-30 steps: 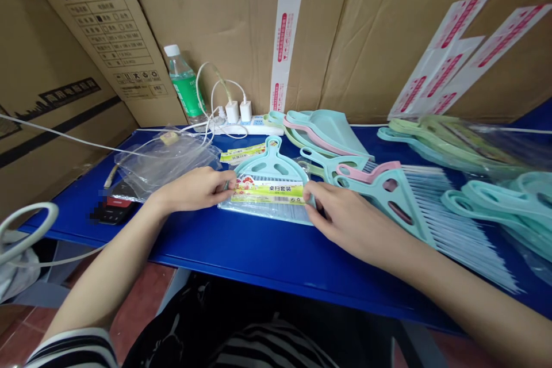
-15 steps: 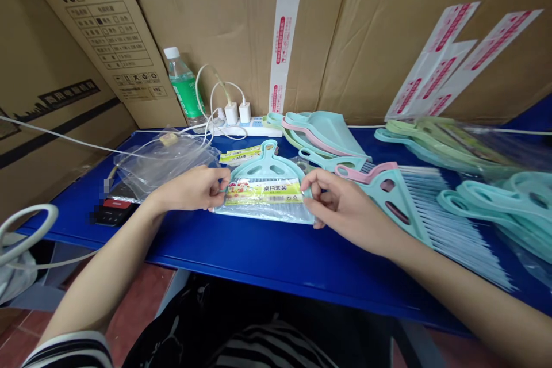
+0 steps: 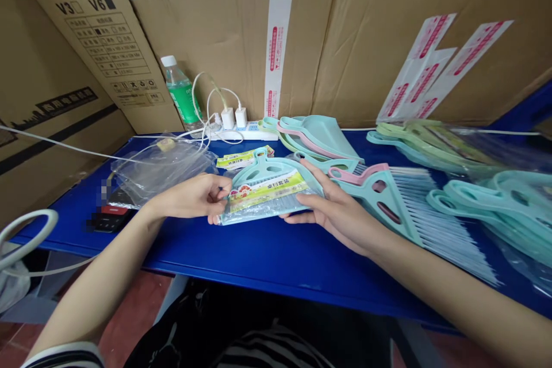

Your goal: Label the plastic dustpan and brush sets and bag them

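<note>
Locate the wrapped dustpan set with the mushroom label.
Head view, centre: the wrapped dustpan set is held between the left hand and right hand, in front of the yellow labels, left of the brushes.

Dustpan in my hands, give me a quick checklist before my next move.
1. Left hand gripping the dustpan at its left edge: ok.
2. Right hand holding the other side: ok, thumb on top.
3. Label facing up: ok.
4. Bag smooth: not ok, it is wrinkled below the label.
5. Bag closed all round: cannot tell, the hands cover part of its edges.
6. Right hand clear of the nearest brush: cannot tell, they overlap in this view.
</note>
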A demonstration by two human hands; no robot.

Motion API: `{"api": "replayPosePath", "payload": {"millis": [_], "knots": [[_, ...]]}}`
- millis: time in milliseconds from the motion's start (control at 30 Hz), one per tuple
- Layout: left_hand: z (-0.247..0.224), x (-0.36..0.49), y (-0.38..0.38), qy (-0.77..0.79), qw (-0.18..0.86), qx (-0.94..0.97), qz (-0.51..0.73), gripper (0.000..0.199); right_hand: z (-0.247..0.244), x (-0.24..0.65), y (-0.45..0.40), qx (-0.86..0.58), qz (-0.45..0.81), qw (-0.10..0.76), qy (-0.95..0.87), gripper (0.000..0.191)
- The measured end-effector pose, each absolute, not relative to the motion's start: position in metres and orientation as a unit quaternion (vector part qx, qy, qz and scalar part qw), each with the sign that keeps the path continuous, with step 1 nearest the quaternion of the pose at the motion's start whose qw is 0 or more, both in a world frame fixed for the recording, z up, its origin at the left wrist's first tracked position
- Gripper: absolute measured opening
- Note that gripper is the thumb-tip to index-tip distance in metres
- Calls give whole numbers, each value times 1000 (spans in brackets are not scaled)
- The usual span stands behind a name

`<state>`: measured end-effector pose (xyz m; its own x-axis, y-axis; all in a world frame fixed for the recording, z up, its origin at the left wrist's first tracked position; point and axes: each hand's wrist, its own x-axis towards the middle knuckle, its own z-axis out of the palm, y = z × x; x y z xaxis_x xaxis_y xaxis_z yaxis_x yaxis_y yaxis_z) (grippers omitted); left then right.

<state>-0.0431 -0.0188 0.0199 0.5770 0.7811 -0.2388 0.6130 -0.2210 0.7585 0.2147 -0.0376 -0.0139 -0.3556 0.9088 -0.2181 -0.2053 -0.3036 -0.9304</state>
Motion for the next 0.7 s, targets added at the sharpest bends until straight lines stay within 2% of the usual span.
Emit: {"api": "replayPosePath", "payload": {"millis": [100, 267, 333, 367, 467, 567, 700], "knots": [[21, -43, -17, 458, 373, 803, 81, 16, -13, 216, -36, -392, 700, 397, -446, 91], [21, -45, -10, 572, 46, 817, 55, 9, -12, 220, -35, -399, 681, 386, -478, 84], [20, -47, -8, 600, -14, 795, 83, 4, -12, 221, -35, -379, 676, 380, -505, 82], [19, -47, -8, 605, -25, 788, 109, 8, -12, 221, -36, -363, 672, 379, -522, 82], [19, -48, -8, 595, -7, 781, 191, 26, -10, 224, -36, -324, 653, 368, -578, 82], [19, -46, -9, 563, 90, 780, 257, 40, -8, 229, -34, -312, 626, 345, -626, 81], [18, -43, -7, 519, 244, 736, 360, 40, -7, 236, -30, -302, 614, 296, -666, 82]]}}
